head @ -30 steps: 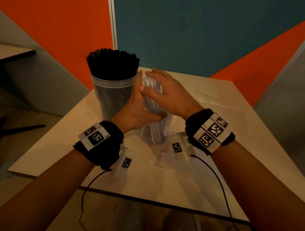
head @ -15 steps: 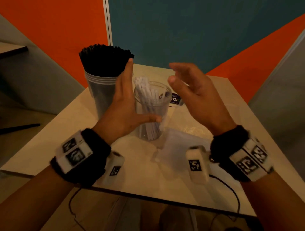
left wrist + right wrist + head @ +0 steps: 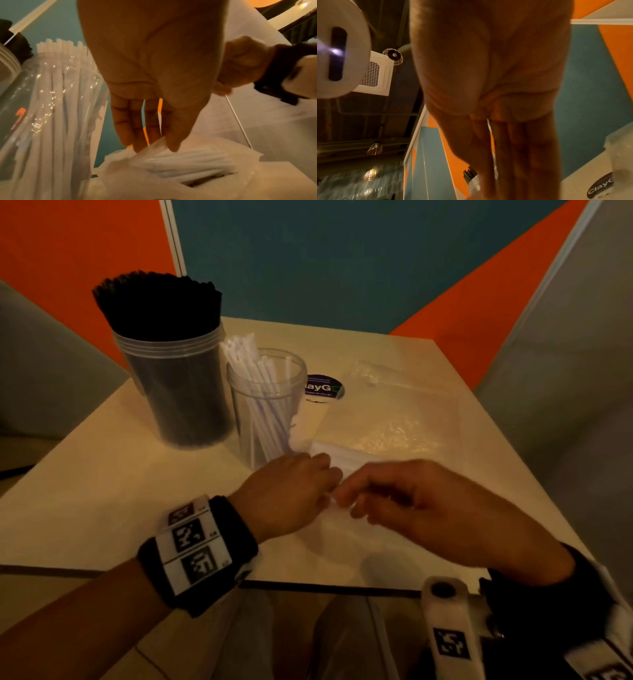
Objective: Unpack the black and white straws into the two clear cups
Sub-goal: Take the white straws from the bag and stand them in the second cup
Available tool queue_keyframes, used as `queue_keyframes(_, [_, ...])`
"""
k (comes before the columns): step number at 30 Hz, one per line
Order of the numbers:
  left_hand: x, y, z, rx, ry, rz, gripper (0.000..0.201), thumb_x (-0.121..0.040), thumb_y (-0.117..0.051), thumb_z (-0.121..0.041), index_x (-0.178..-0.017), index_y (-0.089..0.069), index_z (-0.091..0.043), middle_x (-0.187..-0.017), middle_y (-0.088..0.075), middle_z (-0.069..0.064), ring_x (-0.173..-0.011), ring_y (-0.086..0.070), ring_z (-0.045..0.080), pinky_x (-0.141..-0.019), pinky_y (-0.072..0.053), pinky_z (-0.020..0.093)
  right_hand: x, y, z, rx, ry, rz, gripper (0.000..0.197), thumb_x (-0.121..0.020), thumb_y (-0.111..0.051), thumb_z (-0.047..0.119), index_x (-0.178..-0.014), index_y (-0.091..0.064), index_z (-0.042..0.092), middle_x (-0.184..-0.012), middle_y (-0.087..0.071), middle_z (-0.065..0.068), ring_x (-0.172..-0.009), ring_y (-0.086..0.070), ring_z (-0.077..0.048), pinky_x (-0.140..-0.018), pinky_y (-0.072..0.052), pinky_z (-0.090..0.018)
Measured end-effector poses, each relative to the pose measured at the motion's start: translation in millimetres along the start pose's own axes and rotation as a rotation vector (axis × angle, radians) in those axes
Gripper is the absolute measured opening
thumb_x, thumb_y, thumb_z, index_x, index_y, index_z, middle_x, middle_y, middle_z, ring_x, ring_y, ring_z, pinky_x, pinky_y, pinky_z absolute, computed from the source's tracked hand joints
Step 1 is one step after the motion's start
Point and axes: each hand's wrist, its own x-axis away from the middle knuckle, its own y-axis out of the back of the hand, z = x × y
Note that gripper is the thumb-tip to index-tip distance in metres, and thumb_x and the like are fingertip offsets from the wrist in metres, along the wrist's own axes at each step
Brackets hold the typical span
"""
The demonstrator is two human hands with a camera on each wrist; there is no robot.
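Observation:
A tall clear cup (image 3: 185, 405) at the back left is packed with black straws (image 3: 161, 306). To its right a smaller clear cup (image 3: 270, 409) holds white straws (image 3: 246, 357), also close on the left in the left wrist view (image 3: 51, 108). A clear bag of white straws (image 3: 346, 457) lies on the table in front of that cup. My left hand (image 3: 327, 479) pinches the bag's open edge between thumb and fingers (image 3: 137, 146), above the straws inside it (image 3: 185, 162). My right hand (image 3: 346, 501) meets it from the right and pinches the same bag film (image 3: 223, 89).
An empty crumpled clear bag (image 3: 397, 392) lies at the back right of the pale table (image 3: 102, 491). A round dark sticker (image 3: 325, 388) is behind the white-straw cup. The table's near edge (image 3: 325, 587) is just below my wrists. Orange and teal panels stand behind.
Both hands have left the white-straw cup and come down toward me onto the straw bag in front of it. The cup now stands free with the white straws leaning inside.

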Motion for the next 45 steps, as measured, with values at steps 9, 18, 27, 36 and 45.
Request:
queue_keyframes(9, [-15.8,19.6,5.2,0.279,0.046,-0.209,0.012,-0.093,-0.058,-0.023,-0.096,-0.067,-0.015,-0.085,-0.056,-0.003,-0.075,-0.053,0.011,-0.071,-0.046,0.029,-35.5,-33.8,-40.2,0.505,-0.155,-0.071,0.046,-0.092,-0.049,0.006,-0.136,-0.048,0.02,-0.135,-0.051,-0.003,-0.119,-0.052,-0.021,-0.102,-0.041,-0.03])
queue_keyframes(18, [-16.6,21.3,7.4,0.401,0.081,-0.237,0.011,-0.091,-0.06,-0.019,-0.095,-0.069,-0.014,-0.089,-0.063,0.002,-0.078,-0.059,0.011,-0.074,-0.05,0.028,-59.9,-42.9,-41.0,0.658,-0.128,-0.092,0.045,-0.093,-0.052,0.034,-0.136,-0.045,0.022,-0.132,-0.048,-0.005,-0.12,-0.048,-0.025,-0.099,-0.041,-0.038])
queue_keyframes(27, [-14.8,20.7,10.9,0.459,0.099,-0.229,0.013,-0.091,-0.061,-0.022,-0.099,-0.069,-0.015,-0.093,-0.065,0.001,-0.081,-0.061,0.011,-0.077,-0.053,0.031,-63.6,-50.0,-44.3,0.643,-0.118,-0.098,0.052,-0.093,-0.052,0.033,-0.141,-0.037,0.02,-0.136,-0.046,-0.006,-0.122,-0.046,-0.025,-0.1,-0.039,-0.037])
queue_keyframes(36, [-13.9,20.5,14.8,0.496,0.105,-0.256,0.011,-0.089,-0.064,-0.02,-0.096,-0.07,-0.014,-0.091,-0.064,-0.002,-0.08,-0.059,0.005,-0.073,-0.05,0.023,-58.5,-46.8,-43.1,0.604,-0.091,-0.109,0.047,-0.094,-0.051,0.028,-0.137,-0.039,0.013,-0.128,-0.053,-0.009,-0.11,-0.054,-0.026,-0.09,-0.042,-0.034])
queue_keyframes(45, [-14.2,18.5,16.2,0.488,0.101,-0.253,0.009,-0.088,-0.064,-0.018,-0.093,-0.071,-0.014,-0.089,-0.064,-0.002,-0.079,-0.058,0.004,-0.071,-0.048,0.02,-55.8,-41.5,-47.3,0.637,-0.101,-0.046,0.043,-0.095,-0.05,0.029,-0.135,-0.038,0.016,-0.128,-0.053,-0.005,-0.107,-0.057,-0.023,-0.087,-0.046,-0.033])
